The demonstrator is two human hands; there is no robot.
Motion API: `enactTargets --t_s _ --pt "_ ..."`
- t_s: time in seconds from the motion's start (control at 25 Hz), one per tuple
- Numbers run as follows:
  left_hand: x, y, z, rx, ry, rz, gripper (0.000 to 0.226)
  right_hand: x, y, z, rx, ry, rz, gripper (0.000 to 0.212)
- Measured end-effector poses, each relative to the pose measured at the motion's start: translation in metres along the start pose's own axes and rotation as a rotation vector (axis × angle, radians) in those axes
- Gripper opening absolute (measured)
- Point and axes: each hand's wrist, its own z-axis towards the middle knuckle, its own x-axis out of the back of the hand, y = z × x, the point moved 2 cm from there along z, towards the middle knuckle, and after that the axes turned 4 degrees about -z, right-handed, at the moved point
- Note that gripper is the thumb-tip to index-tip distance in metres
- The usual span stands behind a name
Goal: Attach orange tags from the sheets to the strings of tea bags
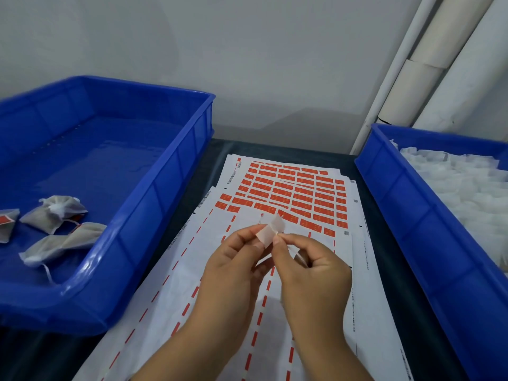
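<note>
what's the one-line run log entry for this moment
step: tagging | left hand: pinches tag | right hand: pinches string | left bin: few tagged bags

Soft, even light overhead. Glare streaks my left bin's rim (90,259). Wide-angle bending curves the edges; everything looks slightly soft.

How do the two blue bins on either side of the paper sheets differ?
The left bin holds only a few tea bags, some showing orange tags, with most of its floor bare. The right bin is heaped with a mass of white bags, no orange visible among them. The left bin shows whole to its far wall; the right one is cut off by the picture's edge. Both are blue plastic and flank the tag sheets.
</note>
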Motion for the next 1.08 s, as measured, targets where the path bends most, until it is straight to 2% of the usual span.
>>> enactTargets --t_s 0.12,0.24,0.28,0.4,0.56,0.68,0.76,0.8,0.92,1.08 --pt "0.001 -0.002 0.003 0.077 -0.016 -0.116 0.031 0.001 0.0 0.002 0.027 -0.021 -0.032 0.03" --pt "0.001 -0.003 0.005 0.066 -0.048 -0.061 0.015 0.002 0.001 0.002 0.099 -0.021 -0.077 0.007" --pt "0.0 -0.001 0.004 0.052 -0.067 -0.024 0.02 0.002 -0.002 0.002 0.129 -0.01 -0.092 0.004" --pt "0.0 -0.002 0.008 0.083 -0.041 -0.018 0.019 0.001 -0.008 0.001 0.202 0.002 -0.113 0.021" --pt "-0.002 -0.001 0.009 0.12 0.029 -0.006 0.016 0.002 -0.004 0.0 0.188 0.005 -0.107 0.024" --pt "-0.001 -0.001 0.009 0.169 0.053 -0.048 0.018 0.004 0.004 -0.002 0.079 -0.006 -0.062 0.005" --pt "0.001 -0.001 0.01 0.209 0.062 -0.095 0.016 0.004 0.009 -0.001 -0.075 -0.055 0.029 0.028" --pt "0.002 -0.002 0.01 0.227 0.06 -0.122 0.014 0.003 0.01 0.001 -0.162 -0.085 0.095 0.031" --pt "0.004 -0.002 0.009 0.278 0.076 -0.144 0.01 0.003 0.006 0.004 -0.361 -0.157 0.248 0.029" --pt "0.003 0.001 0.008 0.316 0.087 -0.118 0.036 0.006 0.0 0.006 -0.457 -0.228 0.284 0.032"
